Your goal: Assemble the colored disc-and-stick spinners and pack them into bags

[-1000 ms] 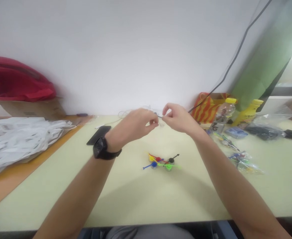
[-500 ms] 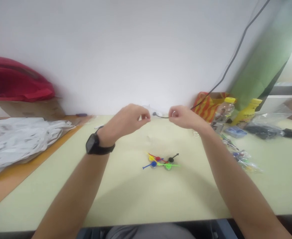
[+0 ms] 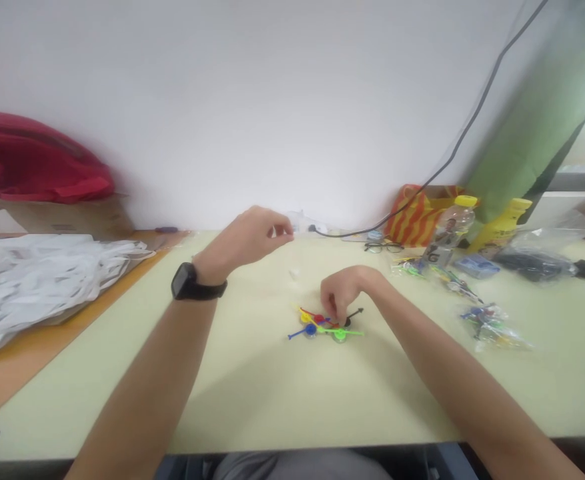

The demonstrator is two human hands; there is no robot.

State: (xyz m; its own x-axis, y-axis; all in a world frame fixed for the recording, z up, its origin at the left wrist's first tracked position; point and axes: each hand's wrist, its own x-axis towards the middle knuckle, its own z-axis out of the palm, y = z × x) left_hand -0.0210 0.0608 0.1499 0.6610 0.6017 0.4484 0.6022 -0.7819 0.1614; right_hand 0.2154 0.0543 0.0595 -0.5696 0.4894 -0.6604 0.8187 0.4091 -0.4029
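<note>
My left hand (image 3: pixel 255 241), with a black watch (image 3: pixel 192 283) on its wrist, is raised above the table, thumb and finger pinched. A faint clear plastic bag (image 3: pixel 295 273) seems to hang from the fingertips; its edges barely show. My right hand (image 3: pixel 345 290) reaches down with closed fingers onto the cluster of small plastic arrow spinners. Its fingertips are at the black spinner (image 3: pixel 355 313); whether they grip it is hidden. Close by lie a red spinner (image 3: pixel 318 319), yellow spinner (image 3: pixel 304 319), blue spinner (image 3: pixel 310 329) and green spinner (image 3: pixel 340 334), their arrows overlapping.
Bagged spinners (image 3: pixel 490 323), glasses (image 3: pixel 383 247), a clear bottle (image 3: pixel 450 230) and a yellow bottle (image 3: pixel 502 227) stand or lie at right. White bags (image 3: pixel 47 280) are piled at left before a red bag (image 3: pixel 37 160). A cable (image 3: pixel 452 157) runs along the wall.
My right hand has come down and towards me from beside the left hand to the spinners. My left hand has shifted slightly left, still pinched.
</note>
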